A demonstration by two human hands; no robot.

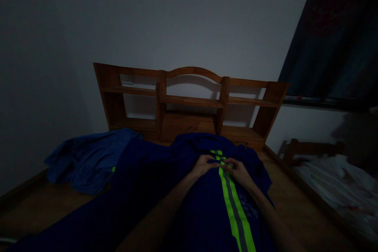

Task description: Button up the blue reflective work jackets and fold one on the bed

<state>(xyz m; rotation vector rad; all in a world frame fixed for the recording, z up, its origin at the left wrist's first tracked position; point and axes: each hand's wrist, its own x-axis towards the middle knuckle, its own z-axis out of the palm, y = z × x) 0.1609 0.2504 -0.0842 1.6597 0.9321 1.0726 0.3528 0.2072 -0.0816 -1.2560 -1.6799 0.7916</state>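
Dark blue cloth garment: one, spread below and around both hands, rumpled beyond them.
Lime-and-grey reflective band: on the garment, running from just beyond the fingertips back toward the wearer of the camera, between the forearms; pale lettering beside it, nearer the right forearm.
Left hand: thumb and fingers pinched together on a fold of the garment at the band.
Right hand: likewise pinched on the garment at the band, just beside the left.
Lighter blue crumpled cloth: well to the left of the left hand, a small lime patch at its near edge.
Brown wooden platform: under the garment, bare to the right of the right hand.
Brown wooden shelf unit with arched top rail: beyond both hands, against a pale plain wall.
White crumpled sheeting: far right of the right hand; material too dim for me to tell from here.
Dark hanging curtain or pane: high, beyond and right of the right hand.
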